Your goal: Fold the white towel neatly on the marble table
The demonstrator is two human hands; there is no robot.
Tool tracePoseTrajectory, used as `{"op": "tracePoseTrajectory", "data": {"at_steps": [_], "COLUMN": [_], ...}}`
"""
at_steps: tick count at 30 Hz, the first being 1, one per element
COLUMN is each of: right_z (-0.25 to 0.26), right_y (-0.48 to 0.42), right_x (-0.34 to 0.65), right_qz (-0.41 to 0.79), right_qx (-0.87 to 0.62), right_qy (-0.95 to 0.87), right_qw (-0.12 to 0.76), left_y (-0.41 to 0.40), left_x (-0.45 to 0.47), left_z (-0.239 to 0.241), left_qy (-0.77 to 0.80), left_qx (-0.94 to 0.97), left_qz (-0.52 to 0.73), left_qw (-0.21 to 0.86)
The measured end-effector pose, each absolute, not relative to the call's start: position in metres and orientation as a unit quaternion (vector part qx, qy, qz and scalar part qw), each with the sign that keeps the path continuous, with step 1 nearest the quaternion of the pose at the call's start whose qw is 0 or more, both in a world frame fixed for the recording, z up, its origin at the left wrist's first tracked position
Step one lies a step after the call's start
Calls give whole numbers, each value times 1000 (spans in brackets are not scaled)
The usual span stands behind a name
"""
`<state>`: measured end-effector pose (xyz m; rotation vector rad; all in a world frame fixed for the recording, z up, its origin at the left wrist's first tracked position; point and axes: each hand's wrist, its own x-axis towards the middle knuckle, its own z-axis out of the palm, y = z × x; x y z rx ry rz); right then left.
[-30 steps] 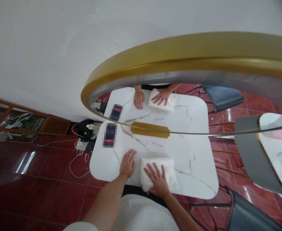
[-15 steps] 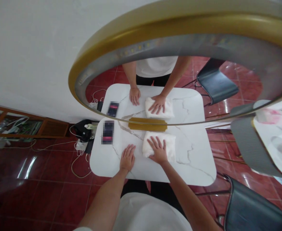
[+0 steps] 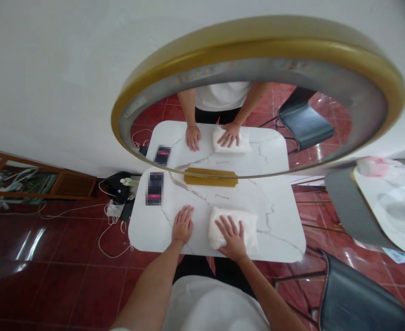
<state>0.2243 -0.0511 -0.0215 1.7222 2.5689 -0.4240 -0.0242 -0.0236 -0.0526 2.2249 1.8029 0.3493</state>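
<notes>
My right hand [image 3: 233, 236] lies flat with spread fingers on a folded white cloth [image 3: 249, 225], which rests near the front edge of the marble-patterned white table [image 3: 274, 243]. Left of the cloth and apart from it, my left hand [image 3: 182, 225] is laid flat on the bare tabletop, its fingers stretched out. Part of the cloth is covered by the right palm and fingers. Both hands and the cloth also show in the gold-framed mirror [image 3: 257, 55] behind the table.
A blurred-out dark object [image 3: 155, 188] lies on the table's left. A gold plate [image 3: 211, 177] sits at the mirror's base. On the right are a dark chair [image 3: 357, 294] and a second, ribbed grey-sided table [image 3: 347, 207]. Cables and a black bag [image 3: 117, 186] are on the floor at left.
My right hand has drawn the white cloth toward me and slightly right, closer to the table's front edge. The left hand stays in place. The camera view has shifted slightly.
</notes>
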Motion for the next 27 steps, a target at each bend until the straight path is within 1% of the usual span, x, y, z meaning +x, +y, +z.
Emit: {"op": "tracePoseTrajectory", "data": {"at_steps": [5, 11, 21, 27], "right_z": [-24, -21, -28, -26], "right_y": [-71, -45, 34, 47], "right_x": [231, 206, 142, 135], "right_qz": [-150, -141, -127, -126], "right_qx": [531, 540, 505, 506], "right_qy": [834, 829, 853, 853], "right_qw": [19, 9, -19, -29], "left_y": [-26, -24, -23, -24], "left_x": [-24, -20, -20, -21], "left_z": [-55, -55, -58, -59], "left_qy": [645, 782, 784, 781], "left_qx": [739, 581, 583, 586], "left_qz": [143, 203, 185, 186], "left_qw": [129, 100, 106, 105]}}
